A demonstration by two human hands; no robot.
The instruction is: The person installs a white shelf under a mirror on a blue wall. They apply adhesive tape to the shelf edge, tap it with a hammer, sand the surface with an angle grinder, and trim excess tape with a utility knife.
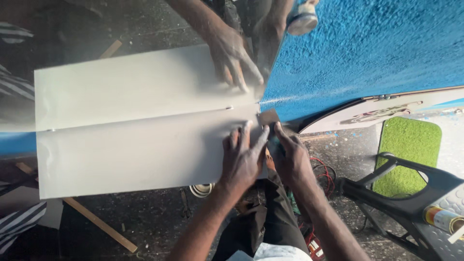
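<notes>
A long white sheet (pixel 121 154) lies against a glossy reflective pane (pixel 130 82), which mirrors the sheet above a straight seam. My left hand (pixel 241 159) rests flat on the sheet's right end, fingers spread and holding nothing. My right hand (pixel 292 159) is just right of it, gripping a small flat brownish piece (pixel 268 117) at the sheet's upper right corner, where sheet, pane and blue surface meet. A mirrored hand (pixel 232 53) shows in the pane above.
A blue textured surface (pixel 362 48) fills the upper right. A green mat (pixel 408 145), a black plastic chair (pixel 401 193) and a yellow can (pixel 442 218) stand at right. Red wires (pixel 325 175), a wooden strip (pixel 99 224) and striped cloth (pixel 19 222) lie below.
</notes>
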